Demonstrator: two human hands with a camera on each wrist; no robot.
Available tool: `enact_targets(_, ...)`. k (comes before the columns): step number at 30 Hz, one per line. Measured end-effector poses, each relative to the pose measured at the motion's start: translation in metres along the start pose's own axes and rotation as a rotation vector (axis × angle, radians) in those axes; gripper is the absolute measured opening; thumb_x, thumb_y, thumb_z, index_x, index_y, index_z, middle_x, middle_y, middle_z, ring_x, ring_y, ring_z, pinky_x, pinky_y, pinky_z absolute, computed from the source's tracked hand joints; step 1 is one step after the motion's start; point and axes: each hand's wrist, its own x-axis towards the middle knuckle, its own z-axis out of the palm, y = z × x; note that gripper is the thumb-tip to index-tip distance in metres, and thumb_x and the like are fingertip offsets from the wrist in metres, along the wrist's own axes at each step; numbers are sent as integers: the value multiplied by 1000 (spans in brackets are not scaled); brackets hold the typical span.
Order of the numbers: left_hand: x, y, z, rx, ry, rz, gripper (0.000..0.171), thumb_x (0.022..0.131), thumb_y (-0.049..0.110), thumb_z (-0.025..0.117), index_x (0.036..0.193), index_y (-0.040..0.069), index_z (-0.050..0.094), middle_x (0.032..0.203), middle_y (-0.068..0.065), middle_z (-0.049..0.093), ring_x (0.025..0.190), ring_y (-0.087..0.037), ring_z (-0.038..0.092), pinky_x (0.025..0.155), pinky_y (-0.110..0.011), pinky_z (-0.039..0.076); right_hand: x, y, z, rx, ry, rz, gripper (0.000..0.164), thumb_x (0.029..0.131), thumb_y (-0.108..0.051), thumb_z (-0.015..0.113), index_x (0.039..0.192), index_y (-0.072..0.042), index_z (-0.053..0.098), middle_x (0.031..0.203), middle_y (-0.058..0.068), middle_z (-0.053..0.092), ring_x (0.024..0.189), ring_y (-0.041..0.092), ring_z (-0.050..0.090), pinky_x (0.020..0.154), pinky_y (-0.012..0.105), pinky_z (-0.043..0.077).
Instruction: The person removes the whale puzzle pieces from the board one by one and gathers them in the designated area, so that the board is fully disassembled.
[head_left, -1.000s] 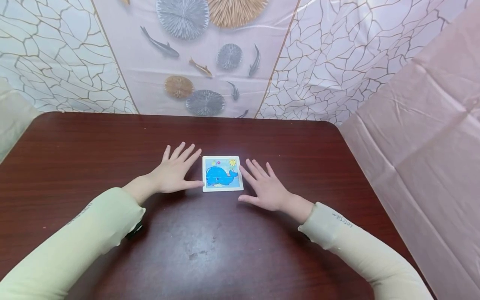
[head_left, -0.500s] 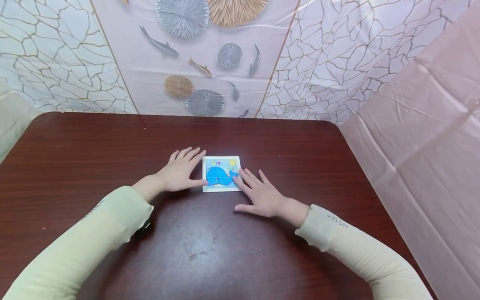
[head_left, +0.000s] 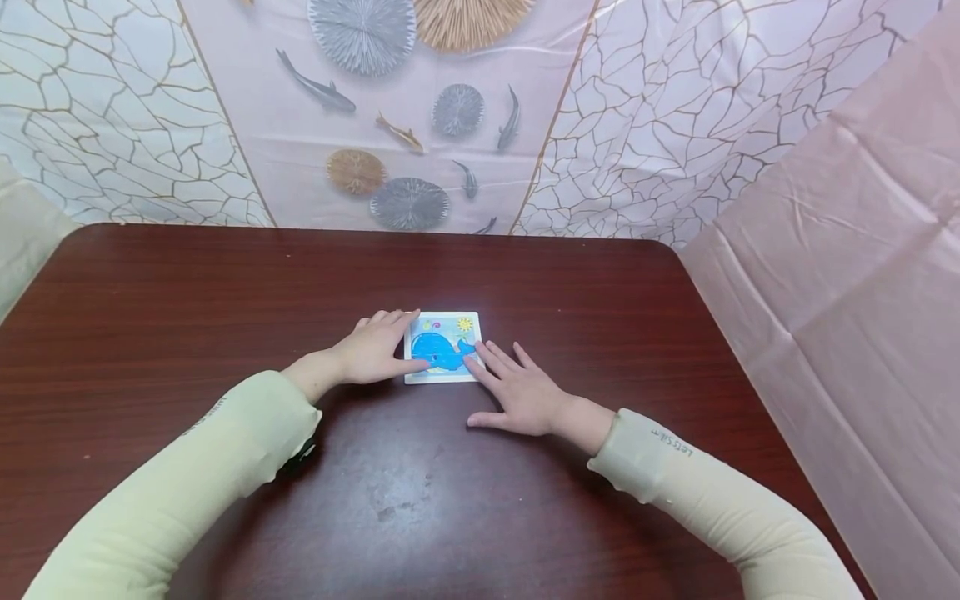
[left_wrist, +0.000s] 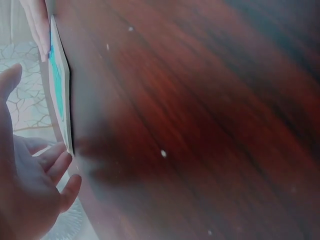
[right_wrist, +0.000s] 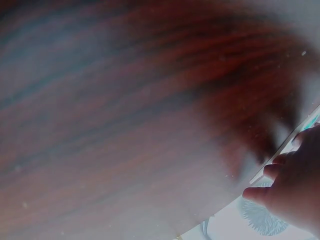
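Though earlier clear, whale (head_left: 432, 344) under thumb (head_left: 413, 366)

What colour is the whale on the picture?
The whale is blue, seen best in the head view.

In my head view, the picture board (head_left: 444, 333) lies on the surface (head_left: 420, 500) mid-frame, between the left hand (head_left: 372, 350), over its left edge, and the right hand (head_left: 528, 398), reaching its right edge from lower right. Behind, cloth (head_left: 487, 200) spans the upper frame.
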Motion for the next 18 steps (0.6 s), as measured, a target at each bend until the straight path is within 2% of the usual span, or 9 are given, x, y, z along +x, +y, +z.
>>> enact_targets(11,4,2,-5,-127,-27,-31,85,86,48,57,146,-1,22,146,-22,33,132,-37,31,107,-59,27,1,0,0,-4,-15,3,88,85,-69,41,151,-18,14,158,8,10,146,24,9,116,56,11)
enact_targets(18,6,5,-6,-135,-61,-41,86,87,48,55,147,0,19,148,-21,31,133,-36,30,109,-59,25,0,-1,-1,-2,-26,5,89,85,-70,41,151,-17,14,158,9,10,146,24,10,116,55,11)
